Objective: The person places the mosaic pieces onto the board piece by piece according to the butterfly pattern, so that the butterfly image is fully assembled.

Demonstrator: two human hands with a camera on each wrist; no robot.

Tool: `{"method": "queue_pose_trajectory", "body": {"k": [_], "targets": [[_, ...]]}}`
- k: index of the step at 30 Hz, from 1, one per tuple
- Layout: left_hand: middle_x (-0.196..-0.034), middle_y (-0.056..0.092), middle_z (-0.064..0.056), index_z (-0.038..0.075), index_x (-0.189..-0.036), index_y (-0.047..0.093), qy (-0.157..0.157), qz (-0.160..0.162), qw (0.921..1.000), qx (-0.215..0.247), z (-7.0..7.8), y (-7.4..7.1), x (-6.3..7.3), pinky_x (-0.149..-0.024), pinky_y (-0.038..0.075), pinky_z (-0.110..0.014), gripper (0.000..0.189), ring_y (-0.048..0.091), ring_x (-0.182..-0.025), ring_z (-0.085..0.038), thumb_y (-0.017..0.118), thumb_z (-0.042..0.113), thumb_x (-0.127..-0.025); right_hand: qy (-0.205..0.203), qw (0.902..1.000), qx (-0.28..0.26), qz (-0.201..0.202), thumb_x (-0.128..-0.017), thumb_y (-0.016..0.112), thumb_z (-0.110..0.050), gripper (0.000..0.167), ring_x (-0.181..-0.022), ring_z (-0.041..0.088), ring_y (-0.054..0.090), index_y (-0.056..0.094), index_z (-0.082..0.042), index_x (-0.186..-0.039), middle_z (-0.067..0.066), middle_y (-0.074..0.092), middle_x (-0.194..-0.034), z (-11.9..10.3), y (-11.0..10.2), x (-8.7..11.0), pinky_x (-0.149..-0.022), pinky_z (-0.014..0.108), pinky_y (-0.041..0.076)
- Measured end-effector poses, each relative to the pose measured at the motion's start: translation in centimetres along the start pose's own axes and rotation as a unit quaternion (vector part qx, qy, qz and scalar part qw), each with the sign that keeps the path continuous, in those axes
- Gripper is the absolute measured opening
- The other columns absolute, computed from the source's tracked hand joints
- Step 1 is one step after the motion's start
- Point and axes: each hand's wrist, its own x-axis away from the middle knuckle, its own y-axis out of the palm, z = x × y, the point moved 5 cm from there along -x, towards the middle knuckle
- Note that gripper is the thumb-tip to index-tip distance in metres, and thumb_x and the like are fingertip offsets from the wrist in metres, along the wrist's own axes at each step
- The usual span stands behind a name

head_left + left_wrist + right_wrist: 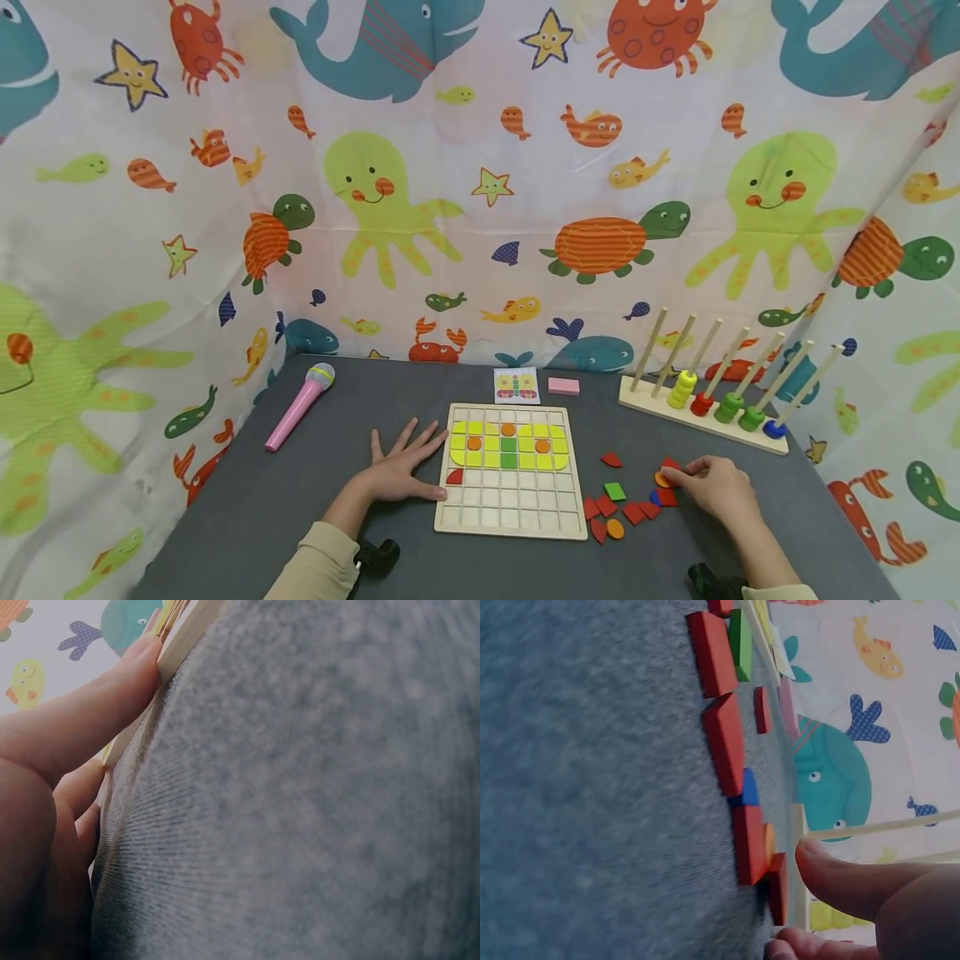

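Note:
My left hand [401,471], fingers spread, touches the left edge of a wooden grid board [510,523]. In the left wrist view the thumb [112,697] meets the board's side. Yellow tiles, orange discs and green squares fill the upper rows; one red quarter-round tile [454,477] lies below them at the left. On the right, my right hand [716,493] reaches its fingertips to a cluster of red tiles [667,497], an orange disc [662,480] and a blue piece [655,498]. In the right wrist view, thumb and fingers stand apart beside a red tile [778,889].
Between board and right hand lie several loose red tiles [633,512], a green square [615,492] and another orange disc [615,529]. Behind the board are a pattern card [516,386] and a pink block [563,386]. A pink microphone [300,408] lies left; a peg rack [645,397] stands right.

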Motion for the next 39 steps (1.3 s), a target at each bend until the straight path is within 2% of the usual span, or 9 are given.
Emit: {"method": "queue_pose_trajectory", "body": {"k": [8, 14, 19, 22, 26, 29, 31, 33, 39], "targets": [[-0.170, 0.015, 0.002, 0.033, -0.162, 0.023, -0.003, 0.002, 1.0000, 0.001, 0.1, -0.3, 0.0, -0.103, -0.028, -0.075, 0.108, -0.007, -0.157, -0.035, 0.072, 0.073, -0.075, -0.018, 0.9991, -0.035, -0.013, -0.085, 0.077, -0.053, 0.048, -0.073, 0.021, 0.055, 0.075, -0.005, -0.088, 0.005, 0.067, -0.081, 0.3, 0.2, -0.5, -0.060, 0.031, 0.040], [-0.170, 0.016, 0.006, 0.037, -0.161, 0.023, -0.004, 0.005, 1.0000, -0.004, 0.1, -0.4, -0.1, -0.102, -0.027, -0.076, 0.105, -0.007, -0.158, -0.034, 0.073, 0.072, -0.075, -0.026, 0.9946, -0.096, -0.029, -0.089, 0.074, -0.051, 0.049, -0.071, 0.020, 0.057, 0.072, -0.002, -0.092, 0.002, 0.067, -0.079, -0.7, -0.7, -0.6, -0.061, 0.031, 0.041], [-0.170, 0.016, 0.004, 0.035, -0.161, 0.024, -0.006, 0.006, 0.9999, -0.007, 0.3, -0.3, -0.1, -0.104, -0.026, -0.076, 0.106, -0.006, -0.157, -0.035, 0.072, 0.073, -0.074, -0.031, 0.9957, -0.082, -0.027, -0.093, 0.071, -0.044, 0.041, -0.073, 0.022, 0.056, 0.071, -0.003, -0.093, 0.004, 0.068, -0.081, -0.7, -1.2, -1.4, -0.062, 0.032, 0.041], [-0.170, 0.016, 0.004, 0.034, -0.161, 0.024, -0.007, 0.004, 0.9999, -0.006, 0.2, -0.2, 0.0, -0.104, -0.027, -0.074, 0.107, -0.007, -0.158, -0.034, 0.072, 0.074, -0.074, -0.032, 0.9974, -0.064, -0.009, -0.096, 0.069, -0.037, 0.036, -0.073, 0.021, 0.056, 0.074, -0.001, -0.100, 0.003, 0.069, -0.079, -0.1, -1.0, -1.9, -0.062, 0.031, 0.039], [-0.171, 0.015, 0.000, 0.032, -0.162, 0.024, -0.004, 0.000, 1.0000, 0.002, 0.2, -0.1, -0.1, -0.103, -0.029, -0.073, 0.108, -0.006, -0.157, -0.036, 0.072, 0.073, -0.074, -0.053, 0.9961, -0.069, -0.010, -0.102, 0.061, -0.033, 0.037, -0.074, 0.019, 0.059, 0.074, -0.004, -0.119, 0.004, 0.071, -0.082, 0.3, -0.5, -2.7, -0.064, 0.031, 0.039], [-0.171, 0.014, 0.000, 0.031, -0.162, 0.022, -0.005, -0.003, 1.0000, 0.003, 0.2, 0.0, -0.1, -0.103, -0.030, -0.073, 0.109, -0.007, -0.157, -0.035, 0.072, 0.074, -0.075, -0.082, 0.9940, -0.066, -0.029, -0.102, 0.060, -0.033, 0.038, -0.084, 0.023, 0.062, 0.071, -0.004, -0.126, 0.014, 0.073, -0.101, 0.3, -0.3, -2.8, -0.068, 0.033, 0.044], [-0.171, 0.013, 0.002, 0.032, -0.162, 0.022, -0.006, -0.002, 1.0000, 0.002, 0.3, 0.0, -0.1, -0.103, -0.030, -0.073, 0.109, -0.008, -0.157, -0.034, 0.071, 0.075, -0.075, -0.091, 0.9938, -0.055, -0.031, -0.101, 0.063, -0.031, 0.037, -0.089, 0.027, 0.062, 0.072, -0.004, -0.124, 0.019, 0.071, -0.110, 0.3, -0.4, -2.8, -0.071, 0.035, 0.046], [-0.171, 0.014, 0.001, 0.031, -0.162, 0.023, -0.003, -0.001, 1.0000, 0.002, 0.3, 0.1, 0.0, -0.103, -0.029, -0.073, 0.109, -0.008, -0.157, -0.035, 0.071, 0.075, -0.075, -0.088, 0.9949, -0.040, -0.028, -0.098, 0.067, -0.032, 0.036, -0.089, 0.027, 0.061, 0.074, -0.003, -0.117, 0.020, 0.071, -0.108, 0.4, -0.4, -2.7, -0.071, 0.035, 0.047], [-0.170, 0.016, -0.003, 0.030, -0.162, 0.024, -0.001, 0.004, 1.0000, -0.004, 0.2, 0.2, -0.1, -0.103, -0.029, -0.074, 0.109, -0.005, -0.157, -0.038, 0.072, 0.074, -0.074, -0.071, 0.9956, -0.042, -0.044, -0.089, 0.078, -0.039, 0.039, -0.076, 0.021, 0.055, 0.071, -0.002, -0.095, 0.005, 0.064, -0.082, 0.4, -0.1, -2.4, -0.065, 0.031, 0.040]]}}
